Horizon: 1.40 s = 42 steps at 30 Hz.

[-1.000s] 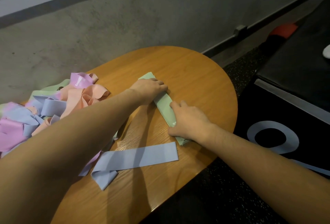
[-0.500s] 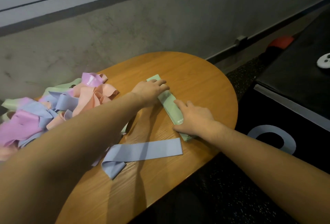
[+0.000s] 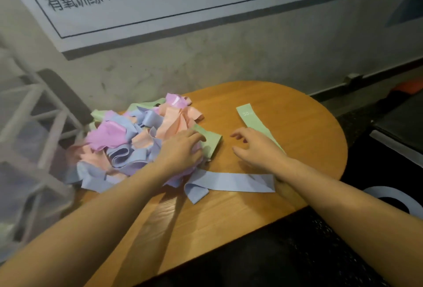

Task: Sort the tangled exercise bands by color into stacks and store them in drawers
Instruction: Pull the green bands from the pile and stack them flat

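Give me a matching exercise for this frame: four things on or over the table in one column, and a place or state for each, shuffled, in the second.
Things:
1. flat green band
2. blue band
3. left hand
4. right hand

Places or states:
A. lies along the near side of the table, one end folded
B. fingers spread, holding nothing, above the wood
C. laid out alone on the right, printed end toward the wall
D. rests on the tangled pile, at a green band at its edge

Pairs: 1-C, 2-A, 3-D, 4-B
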### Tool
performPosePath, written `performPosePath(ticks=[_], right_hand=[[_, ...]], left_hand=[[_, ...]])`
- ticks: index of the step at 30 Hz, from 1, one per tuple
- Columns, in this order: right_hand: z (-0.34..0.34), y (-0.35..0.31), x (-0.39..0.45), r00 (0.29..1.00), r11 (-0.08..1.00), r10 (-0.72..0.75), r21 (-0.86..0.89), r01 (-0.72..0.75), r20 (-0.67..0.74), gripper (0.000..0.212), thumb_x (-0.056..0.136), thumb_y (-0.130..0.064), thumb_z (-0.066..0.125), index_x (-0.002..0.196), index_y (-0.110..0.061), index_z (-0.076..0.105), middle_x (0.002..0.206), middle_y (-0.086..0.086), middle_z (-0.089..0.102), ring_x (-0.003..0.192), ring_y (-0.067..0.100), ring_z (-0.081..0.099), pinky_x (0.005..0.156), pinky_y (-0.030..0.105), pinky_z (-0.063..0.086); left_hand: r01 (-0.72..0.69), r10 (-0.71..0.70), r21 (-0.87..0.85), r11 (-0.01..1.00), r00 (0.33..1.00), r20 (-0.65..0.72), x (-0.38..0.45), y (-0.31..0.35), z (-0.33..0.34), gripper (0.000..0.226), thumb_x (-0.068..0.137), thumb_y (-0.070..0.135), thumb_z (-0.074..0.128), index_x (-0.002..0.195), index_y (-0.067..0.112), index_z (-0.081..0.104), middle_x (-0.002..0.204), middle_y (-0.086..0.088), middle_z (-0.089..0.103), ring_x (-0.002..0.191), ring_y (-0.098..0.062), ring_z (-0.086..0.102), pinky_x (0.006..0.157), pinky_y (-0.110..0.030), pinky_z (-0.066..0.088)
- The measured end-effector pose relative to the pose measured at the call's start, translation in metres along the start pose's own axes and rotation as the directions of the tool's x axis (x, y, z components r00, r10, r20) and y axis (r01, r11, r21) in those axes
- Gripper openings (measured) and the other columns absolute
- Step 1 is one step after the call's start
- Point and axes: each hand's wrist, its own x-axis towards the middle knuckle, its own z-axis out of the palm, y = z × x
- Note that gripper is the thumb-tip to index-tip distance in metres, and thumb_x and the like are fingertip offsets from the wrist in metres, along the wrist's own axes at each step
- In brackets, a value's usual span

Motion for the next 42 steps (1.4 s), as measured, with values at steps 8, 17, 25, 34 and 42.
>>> performPosePath(ticks=[8, 17, 25, 34, 42], right_hand=[[0.034, -0.032, 0.009, 0.988, 0.995, -0.102, 0.008, 0.102, 0.116, 0.024, 0.092, -0.019, 0.061, 0.115, -0.023, 0.069, 0.114, -0.003, 0.068, 0.101, 0.012, 0.061, 0.084, 0.024, 0.047], [0.034, -0.020, 0.048, 0.977, 0.957, -0.177, -0.211, 0.199, 0.120, 0.041, 0.087, -0.018, 0.065, 0.128, -0.024, 0.060, 0.132, -0.003, 0.059, 0.122, 0.019, 0.050, 0.100, 0.030, 0.041], [0.038, -0.021, 0.083, 0.887, 0.845, -0.195, -0.388, 0.369, 0.418, 0.075, 0.083, -0.035, 0.072, 0.150, -0.034, 0.036, 0.156, -0.009, 0.039, 0.149, 0.016, 0.026, 0.123, 0.042, 0.019], [0.031, -0.006, 0.076, 0.903, 0.908, -0.282, -0.215, 0.360, 0.324, 0.044, 0.078, -0.049, 0.078, 0.117, -0.031, 0.067, 0.110, -0.011, 0.066, 0.100, 0.013, 0.054, 0.088, 0.034, 0.043], [0.037, -0.016, 0.034, 0.971, 0.948, -0.191, 0.282, 0.145, 0.145, 0.013, 0.083, -0.036, 0.080, 0.091, -0.039, 0.071, 0.087, -0.022, 0.069, 0.084, 0.001, 0.061, 0.069, 0.020, 0.047]], left_hand=[[0.055, -0.058, -0.040, 0.998, 0.995, -0.078, -0.065, -0.043, 0.008, 0.035, 0.087, 0.038, 0.056, 0.116, 0.022, 0.069, 0.121, 0.001, 0.066, 0.107, -0.023, 0.063, 0.088, -0.041, 0.052], [-0.025, -0.012, -0.148, 0.989, 0.971, -0.240, -0.048, -0.038, 0.019, 0.046, 0.091, 0.053, 0.052, 0.121, 0.021, 0.066, 0.136, 0.001, 0.058, 0.131, -0.018, 0.046, 0.109, -0.039, 0.036], [-0.136, 0.127, -0.065, 0.989, 0.984, -0.128, -0.020, -0.027, 0.050, 0.065, 0.087, 0.058, 0.059, 0.144, 0.029, 0.049, 0.153, 0.003, 0.043, 0.143, -0.017, 0.035, 0.122, -0.043, 0.013], [-0.047, -0.023, -0.226, 0.973, 0.954, -0.298, -0.040, -0.052, 0.076, 0.039, 0.100, 0.026, 0.055, 0.139, 0.028, 0.058, 0.110, 0.002, 0.062, 0.103, -0.020, 0.058, 0.090, -0.042, 0.049], [-0.085, 0.011, -0.208, 0.975, 0.943, -0.331, -0.045, -0.048, 0.074, 0.048, 0.098, 0.018, 0.053, 0.145, 0.023, 0.049, 0.143, -0.006, 0.050, 0.122, -0.022, 0.054, 0.097, -0.035, 0.043]])
